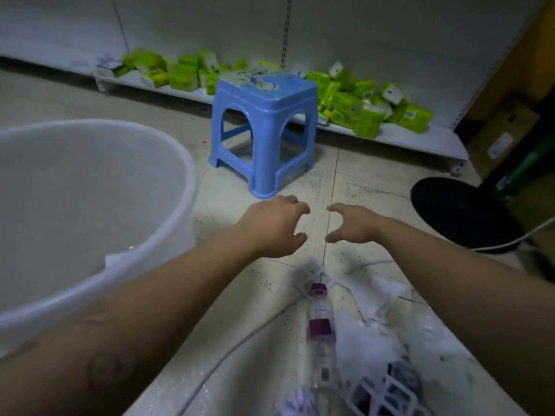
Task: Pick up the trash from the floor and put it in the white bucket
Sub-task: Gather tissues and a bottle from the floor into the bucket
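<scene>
Both forearms bare, stretched forward and converging in front of the blue stool, on its near side. Left hand palm down, wrist roughly straight, fingers curled loosely, thumb tucked under and pointing toward the other hand. Right hand mirrors it: palm down, fingers bent in a claw, thumb below. Fingertips of the two hands face each other across a narrow gap, not touching. Neither hand grips anything (both spread in a half-open curl). Both hands held short of the stool, clear of its legs.
</scene>
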Tool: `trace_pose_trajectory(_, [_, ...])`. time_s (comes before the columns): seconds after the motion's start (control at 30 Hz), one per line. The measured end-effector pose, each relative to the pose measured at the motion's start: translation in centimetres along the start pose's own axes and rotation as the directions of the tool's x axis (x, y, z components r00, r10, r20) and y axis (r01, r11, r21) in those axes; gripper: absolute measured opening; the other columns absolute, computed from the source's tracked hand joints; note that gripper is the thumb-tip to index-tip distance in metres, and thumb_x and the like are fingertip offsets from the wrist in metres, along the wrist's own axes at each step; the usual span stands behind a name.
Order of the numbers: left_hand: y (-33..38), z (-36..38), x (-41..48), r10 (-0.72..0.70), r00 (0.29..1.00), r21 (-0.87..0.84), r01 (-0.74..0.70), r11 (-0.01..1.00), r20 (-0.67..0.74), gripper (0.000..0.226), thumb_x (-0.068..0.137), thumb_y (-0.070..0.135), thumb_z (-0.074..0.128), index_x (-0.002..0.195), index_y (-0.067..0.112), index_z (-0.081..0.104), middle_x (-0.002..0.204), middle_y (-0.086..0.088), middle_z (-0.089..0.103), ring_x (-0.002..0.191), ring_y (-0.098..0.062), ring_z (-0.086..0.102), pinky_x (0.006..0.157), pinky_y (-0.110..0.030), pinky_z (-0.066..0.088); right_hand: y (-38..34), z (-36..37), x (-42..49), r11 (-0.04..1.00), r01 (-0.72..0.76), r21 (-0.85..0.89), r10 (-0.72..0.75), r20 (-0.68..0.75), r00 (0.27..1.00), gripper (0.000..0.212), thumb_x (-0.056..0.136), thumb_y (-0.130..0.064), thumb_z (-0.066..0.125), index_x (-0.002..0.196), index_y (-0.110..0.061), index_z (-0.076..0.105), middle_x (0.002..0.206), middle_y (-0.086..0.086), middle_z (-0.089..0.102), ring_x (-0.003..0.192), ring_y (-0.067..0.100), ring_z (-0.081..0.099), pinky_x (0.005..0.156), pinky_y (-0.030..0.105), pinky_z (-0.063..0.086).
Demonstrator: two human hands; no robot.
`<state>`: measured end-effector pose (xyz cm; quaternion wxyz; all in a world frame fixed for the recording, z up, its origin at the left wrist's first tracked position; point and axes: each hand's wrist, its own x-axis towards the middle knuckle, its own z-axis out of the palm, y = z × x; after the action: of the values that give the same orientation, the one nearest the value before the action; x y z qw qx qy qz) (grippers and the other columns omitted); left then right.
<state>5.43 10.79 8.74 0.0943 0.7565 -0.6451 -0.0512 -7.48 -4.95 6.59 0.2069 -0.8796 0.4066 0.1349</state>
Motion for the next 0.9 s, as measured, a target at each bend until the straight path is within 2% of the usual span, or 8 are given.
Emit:
trace_pose_trajectory(0.13, [0.4,7.4,1.7,-0.088,0.974,-0.047,0.1,0.994,0.21,0.056,0.088,0.041,0.054,0.14,0.024,0.04,0.139,-0.006,0.048,0.125,-0.026,0.049,0.097,-0.045,0.047,4.8,2.8,1.2,0.995,-0.091,0.037,0.083,0.163,0.983,0.08,0.082,-0.033,0.072,0.149,-0.017,0.03,0.158,0.007,0.027,0.141,0.028,0.032,0.111,0.036,0.032])
trace_pose_trajectory(0.3, [1.9,16.3,4.0,-0.162,0.917,-0.117,0.218,0.969,0.363,0.053,0.09,0.032,0.054,0.141,0.025,0.04,0.138,-0.01,0.048,0.123,-0.031,0.049,0.097,-0.046,0.046,11.0,5.6,1.5,0.934,-0.279,0.222,0.227,0.232,0.946,0.065,0.084,-0.024,0.07,0.143,-0.021,0.042,0.15,0.01,0.036,0.127,0.034,0.045,0.095,0.045,0.047])
trace_pose_trajectory(0.5, [1.9,23.2,5.5,-0.243,0.877,-0.157,0.332,0.93,0.414,0.059,0.085,0.029,0.062,0.14,0.032,0.041,0.137,-0.013,0.047,0.121,-0.033,0.049,0.094,-0.048,0.048,14.4,9.9,1.9,0.932,-0.325,0.16,0.256,0.345,0.903,0.063,0.087,-0.023,0.067,0.144,-0.025,0.04,0.144,0.011,0.041,0.111,0.03,0.055,0.075,0.038,0.056])
trace_pose_trajectory(0.63, [1.0,25.3,6.1,-0.148,0.851,-0.004,0.174,0.985,0.505,0.062,0.091,0.044,0.051,0.145,0.043,0.021,0.157,-0.011,0.016,0.134,-0.038,0.032,0.098,-0.057,0.042,15.2,12.0,2.4,0.941,-0.3,0.158,0.189,0.492,0.85,0.071,0.087,-0.018,0.066,0.147,-0.036,0.031,0.105,0.006,0.058,0.077,0.019,0.059,0.059,0.027,0.053])
trace_pose_trajectory(0.7, [0.9,25.5,6.0,-0.127,0.831,0.063,0.111,0.992,0.541,0.059,0.093,0.048,0.044,0.146,0.043,0.019,0.161,-0.006,0.006,0.14,-0.037,0.02,0.103,-0.06,0.033,15.3,13.0,2.9,0.939,-0.302,0.164,0.18,0.513,0.839,0.075,0.086,-0.014,0.066,0.148,-0.034,0.029,0.101,0.005,0.06,0.067,0.016,0.055,0.054,0.024,0.05])
trace_pose_trajectory(0.8, [1.7,25.7,5.7,-0.179,0.869,0.106,0.146,0.984,0.461,0.049,0.093,0.045,0.046,0.14,0.037,0.035,0.155,-0.008,0.024,0.134,-0.036,0.029,0.1,-0.055,0.036,15.2,14.1,3.3,0.976,-0.204,0.08,0.148,0.448,0.882,0.071,0.083,-0.019,0.071,0.145,-0.02,0.037,0.138,0.011,0.05,0.103,0.023,0.06,0.08,0.03,0.053])
trace_pose_trajectory(0.83, [1.9,25.9,5.6,-0.205,0.882,0.107,0.176,0.979,0.424,0.045,0.092,0.043,0.049,0.136,0.035,0.041,0.149,-0.008,0.032,0.13,-0.035,0.034,0.098,-0.052,0.038,15.1,14.2,3.4,0.988,-0.156,0.017,0.135,0.412,0.901,0.065,0.081,-0.022,0.072,0.14,-0.015,0.045,0.139,0.01,0.05,0.116,0.025,0.056,0.091,0.031,0.049])
trace_pose_trajectory(0.9, [2.0,26.4,5.4,-0.248,0.901,0.092,0.231,0.969,0.357,0.038,0.092,0.039,0.05,0.129,0.031,0.05,0.138,-0.008,0.046,0.122,-0.033,0.042,0.092,-0.046,0.043,14.7,13.9,3.7,0.99,-0.14,0.017,0.125,0.347,0.929,0.045,0.08,-0.019,0.071,0.122,-0.007,0.061,0.126,0.013,0.061,0.112,0.028,0.06,0.089,0.03,0.047])
